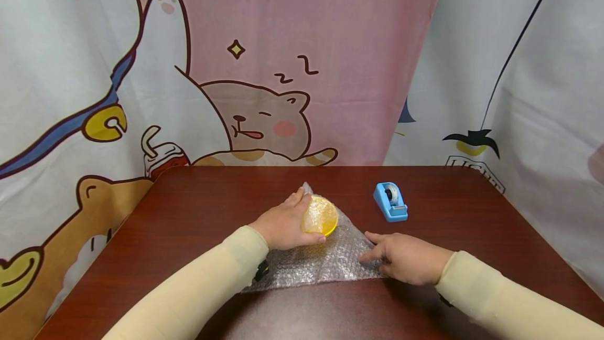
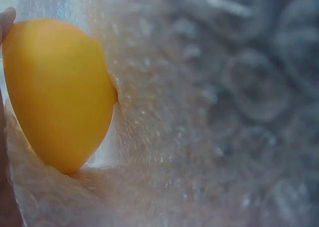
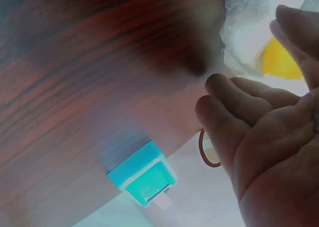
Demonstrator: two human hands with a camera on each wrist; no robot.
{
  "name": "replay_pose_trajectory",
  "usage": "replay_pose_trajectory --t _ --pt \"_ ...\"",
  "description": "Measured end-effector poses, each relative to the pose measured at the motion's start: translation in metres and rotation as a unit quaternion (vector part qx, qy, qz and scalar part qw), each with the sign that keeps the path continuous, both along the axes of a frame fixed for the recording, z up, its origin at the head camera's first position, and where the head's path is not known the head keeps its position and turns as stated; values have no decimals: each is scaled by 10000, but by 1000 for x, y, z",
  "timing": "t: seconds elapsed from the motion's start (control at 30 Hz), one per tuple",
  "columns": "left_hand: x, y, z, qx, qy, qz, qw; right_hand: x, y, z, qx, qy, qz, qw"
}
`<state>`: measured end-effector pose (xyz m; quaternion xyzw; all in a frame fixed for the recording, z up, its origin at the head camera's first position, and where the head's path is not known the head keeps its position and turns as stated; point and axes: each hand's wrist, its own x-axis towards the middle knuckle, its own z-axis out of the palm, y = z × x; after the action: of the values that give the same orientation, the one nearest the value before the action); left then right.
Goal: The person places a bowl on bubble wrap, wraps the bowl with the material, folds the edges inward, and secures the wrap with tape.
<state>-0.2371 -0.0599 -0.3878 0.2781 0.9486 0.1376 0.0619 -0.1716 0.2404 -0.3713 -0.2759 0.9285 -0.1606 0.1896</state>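
A yellow bowl (image 1: 323, 216) stands tilted on its side on a sheet of bubble wrap (image 1: 315, 267), with part of the wrap drawn over it. My left hand (image 1: 287, 222) grips the bowl from the left, thumb along the lower rim and fingers at the top. In the left wrist view, the rounded outside of the bowl (image 2: 60, 95) shows close up beside blurred bubble wrap (image 2: 199, 137). At the sheet's right corner, my right hand (image 1: 411, 257) has its fingers extended at the wrap's edge. The right wrist view shows these fingers (image 3: 232, 110) loosely stretched out, holding nothing.
A light blue tape dispenser (image 1: 390, 202) with a roll in it stands at the back right of the dark brown table (image 1: 226, 188). Behind the table's far edge hangs a cartoon-printed curtain (image 1: 358, 67).
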Motion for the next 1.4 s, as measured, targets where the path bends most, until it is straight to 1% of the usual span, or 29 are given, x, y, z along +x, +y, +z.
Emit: replay_pose_trajectory --t 0.13,0.3,0.47,0.63,0.73,0.87,1.03,1.3,1.4 --pt "-1 0 -1 1 -9 -11 10000 1 1 0 124 26 -21 9999" --pt "-1 0 -1 -9 -1 -25 10000 3 1 0 269 226 10 9994" --pt "-2 -1 -1 -27 14 -54 10000 3 1 0 453 515 29 9976" --pt "-2 -1 -1 -22 50 -85 9999 0 4 0 621 923 247 9935" --pt "-2 -1 -1 -33 47 -77 10000 -1 6 -1 523 1153 368 9913" --pt "-1 -2 0 -41 43 -65 10000 -2 6 0 236 1290 287 9909" --pt "-2 -2 0 -29 38 -78 10000 -3 4 2 -51 1335 127 9910" --pt "-1 -2 0 -88 -31 -54 9999 -4 4 7 -229 1332 100 9908" --pt "-2 -2 0 -112 -42 -54 9999 -4 3 8 -287 1338 21 9906"
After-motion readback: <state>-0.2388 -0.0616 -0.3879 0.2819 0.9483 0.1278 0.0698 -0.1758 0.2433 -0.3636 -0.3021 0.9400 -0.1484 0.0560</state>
